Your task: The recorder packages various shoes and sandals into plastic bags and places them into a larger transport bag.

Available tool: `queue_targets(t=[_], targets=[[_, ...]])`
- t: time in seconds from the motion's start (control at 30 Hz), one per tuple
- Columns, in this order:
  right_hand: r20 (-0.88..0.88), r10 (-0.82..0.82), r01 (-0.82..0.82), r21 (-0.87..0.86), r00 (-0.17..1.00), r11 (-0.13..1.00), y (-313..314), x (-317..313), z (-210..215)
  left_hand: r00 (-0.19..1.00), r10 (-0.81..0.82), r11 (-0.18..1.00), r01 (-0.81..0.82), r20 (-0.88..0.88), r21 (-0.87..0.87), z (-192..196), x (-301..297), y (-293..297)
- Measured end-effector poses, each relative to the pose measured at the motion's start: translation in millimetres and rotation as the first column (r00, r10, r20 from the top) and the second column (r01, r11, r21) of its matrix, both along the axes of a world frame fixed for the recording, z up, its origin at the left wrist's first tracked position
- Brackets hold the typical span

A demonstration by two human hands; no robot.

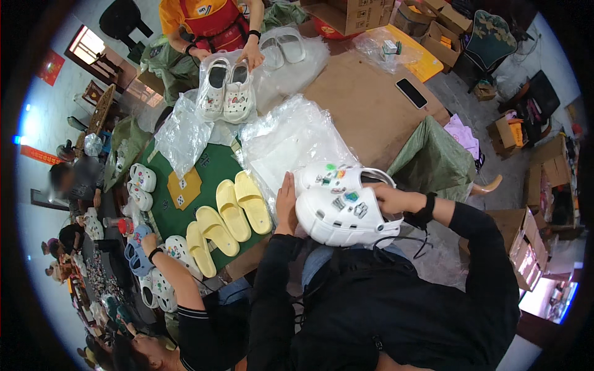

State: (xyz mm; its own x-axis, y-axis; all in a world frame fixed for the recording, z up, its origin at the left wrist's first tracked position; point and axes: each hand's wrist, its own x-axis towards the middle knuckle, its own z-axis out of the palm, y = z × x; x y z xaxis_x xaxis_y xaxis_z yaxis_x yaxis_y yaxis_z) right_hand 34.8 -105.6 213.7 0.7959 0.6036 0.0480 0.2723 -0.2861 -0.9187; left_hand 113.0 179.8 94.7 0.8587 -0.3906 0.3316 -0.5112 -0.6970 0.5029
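- I see my left hand (pixel 286 207) flat and spread, with its palm pressed on the side of the near white clog (pixel 346 216)
- My right hand (pixel 388 199) has its grip curled round the heel end of that same clog, pinching it
- The near white clog has small coloured charms on top and sits right in front of my chest
- A second white clog (pixel 337 177) with charms lies just behind it, touching it
- Both clogs rest on a heap of clear plastic bags (pixel 284 142) on the surface (pixel 365 105)
- Just to the left are yellow slides (pixel 232 213) in a row on a green mat (pixel 210 167)
- Across the surface, a person in an orange top holds a white pair of charm clogs (pixel 226 89) in a clear bag
- Near me on the left, another person's hand (pixel 147 244) reaches toward small white clogs (pixel 142 185)
- A black phone (pixel 411 93) lies on the brown part of the surface
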Motion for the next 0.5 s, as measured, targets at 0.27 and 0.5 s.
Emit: queue_targets(t=[0.27,0.5], targets=[[0.053,0.148,-0.146,-0.041,0.988,0.988,24,8,-20,0.999,0.032,0.99,-0.038,-0.044,-0.139,36,-14,13],[0.199,0.143,-0.084,-0.278,0.97,0.957,25,11,-55,0.991,0.093,0.987,-0.105,-0.098,-0.124,31,-7,11]])
